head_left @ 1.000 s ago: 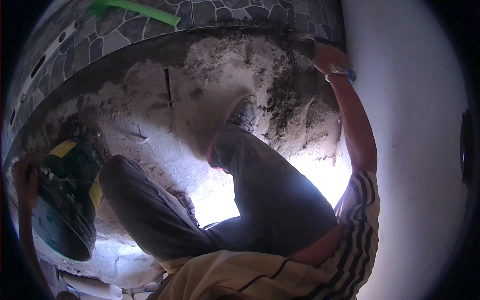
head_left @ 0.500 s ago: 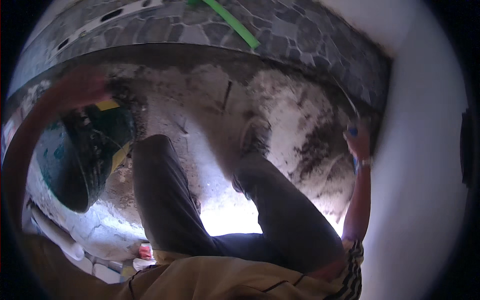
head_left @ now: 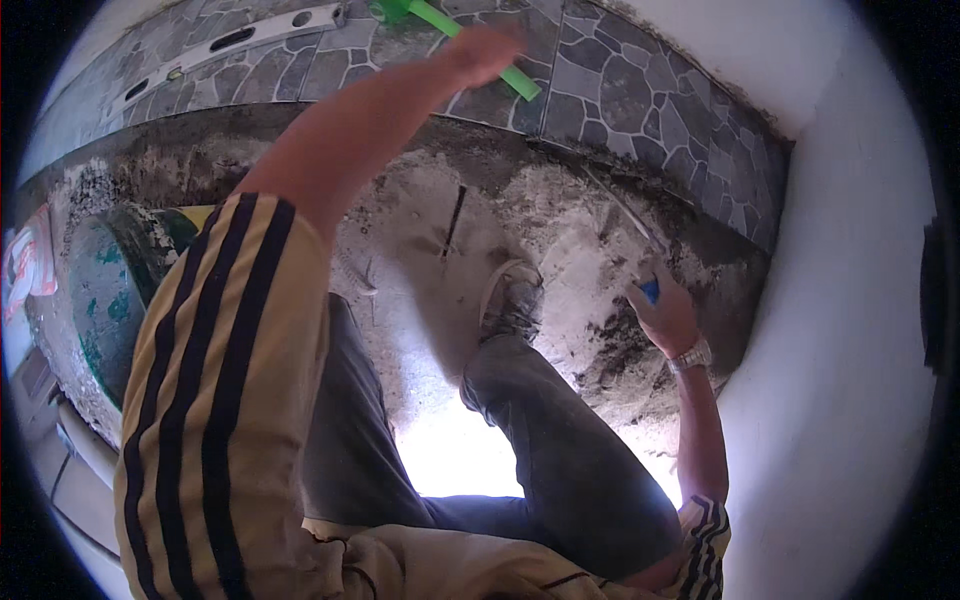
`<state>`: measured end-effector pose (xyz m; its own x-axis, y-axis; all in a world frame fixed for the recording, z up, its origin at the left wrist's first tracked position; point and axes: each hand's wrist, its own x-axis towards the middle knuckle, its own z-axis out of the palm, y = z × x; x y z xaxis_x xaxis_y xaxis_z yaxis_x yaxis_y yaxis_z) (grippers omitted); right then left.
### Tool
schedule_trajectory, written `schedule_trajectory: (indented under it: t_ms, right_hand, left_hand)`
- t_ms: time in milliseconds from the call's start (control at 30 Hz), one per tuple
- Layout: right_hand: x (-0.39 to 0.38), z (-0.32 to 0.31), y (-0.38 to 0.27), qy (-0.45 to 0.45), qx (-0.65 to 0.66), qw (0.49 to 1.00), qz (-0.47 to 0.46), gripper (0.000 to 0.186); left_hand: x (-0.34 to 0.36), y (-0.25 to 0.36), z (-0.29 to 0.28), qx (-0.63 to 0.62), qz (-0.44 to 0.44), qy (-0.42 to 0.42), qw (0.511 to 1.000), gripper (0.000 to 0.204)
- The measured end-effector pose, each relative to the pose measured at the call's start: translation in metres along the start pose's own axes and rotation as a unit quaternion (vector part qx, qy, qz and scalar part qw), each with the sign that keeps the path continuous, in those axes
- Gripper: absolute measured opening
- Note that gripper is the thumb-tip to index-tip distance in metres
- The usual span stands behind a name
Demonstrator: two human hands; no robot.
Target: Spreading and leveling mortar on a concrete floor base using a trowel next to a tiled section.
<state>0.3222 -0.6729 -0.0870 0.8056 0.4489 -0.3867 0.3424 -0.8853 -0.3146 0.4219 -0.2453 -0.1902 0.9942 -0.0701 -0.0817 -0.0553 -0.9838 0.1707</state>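
Note:
My left hand (head_left: 487, 52) reaches far forward over the tiles and lies across the handle of a green mallet-like tool (head_left: 436, 17). The hand is blurred, and its fingers cannot be made out clearly. The tool's rounded green head is partly cut off by the upper rim. My right hand (head_left: 667, 318), with a wristwatch above it, is closed on the blue handle of a trowel (head_left: 622, 208). Its thin metal blade points forward and left, low over the rough mortar bed (head_left: 590, 235) beside the tiles' near edge.
Grey stone-pattern tiles (head_left: 625, 90) run along the far side, with a long metal spirit level (head_left: 235, 38) on them at left. A dark green bucket (head_left: 98, 300) stands left, partly behind my sleeve. A dark thin rod (head_left: 454, 220) lies on the floor. White wall (head_left: 830, 330) bounds the right.
My left hand has swung from above the bucket, forward and right, onto the green handle. My right hand has moved left with the trowel, away from the wall.

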Motion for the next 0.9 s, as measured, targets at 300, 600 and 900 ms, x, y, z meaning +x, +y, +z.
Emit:
schedule_trajectory:
  t_ms: [300, 600, 900]
  right_hand:
    - [0.067, 0.02, -0.052, -0.039, -0.171, 0.978, -0.117, 0.036]
    - [0.077, 0.025, 0.014, -0.027, -0.131, 0.973, -0.189, 0.041]
    - [0.114, 0.018, -0.089, -0.154, -0.173, 0.968, -0.094, 0.044]
  left_hand:
    - [-0.048, -0.056, -0.116, -0.012, 0.226, 0.129, 0.966, 0.029]
    - [-0.405, -0.236, -0.204, -0.136, -0.243, 0.054, 0.959, 0.042]
    - [-0.448, -0.225, -0.213, -0.239, -0.411, -0.083, 0.876, 0.079]
